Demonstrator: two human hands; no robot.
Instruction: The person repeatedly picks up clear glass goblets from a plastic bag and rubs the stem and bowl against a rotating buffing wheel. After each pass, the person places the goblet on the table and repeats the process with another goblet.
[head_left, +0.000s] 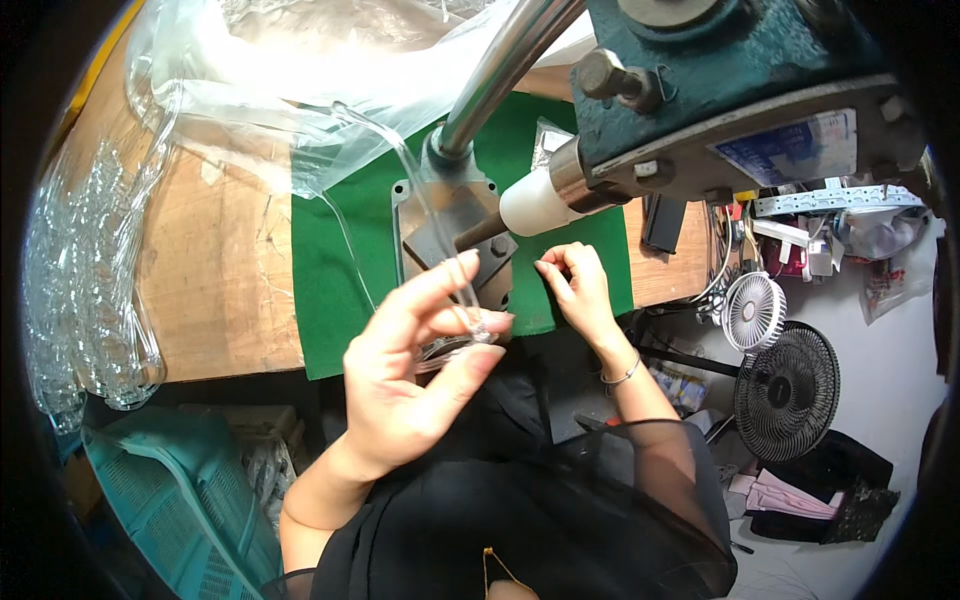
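My left hand (401, 375) is raised in front of the press base and grips a clear plastic eyeglass frame (474, 319) between thumb and fingers. One long transparent temple (405, 154) reaches up and away from the hand, across the press. My right hand (581, 289) rests low over the green mat (341, 300), right of the base, with thumb and index fingertips together. Whether something tiny is pinched there cannot be seen. Between and beyond the hands stands a bench press with a metal rod (480, 231) pointing at a steel block (439, 229) on its base plate.
The press's green head (720, 82) and steel column (510, 67) loom overhead, with a white sleeve (536, 202) around the rod. Many clear frames (105, 277) hang over the table's left edge. Clear plastic bags (247, 127) lie behind. A teal basket (172, 495) and fans (784, 390) stand below.
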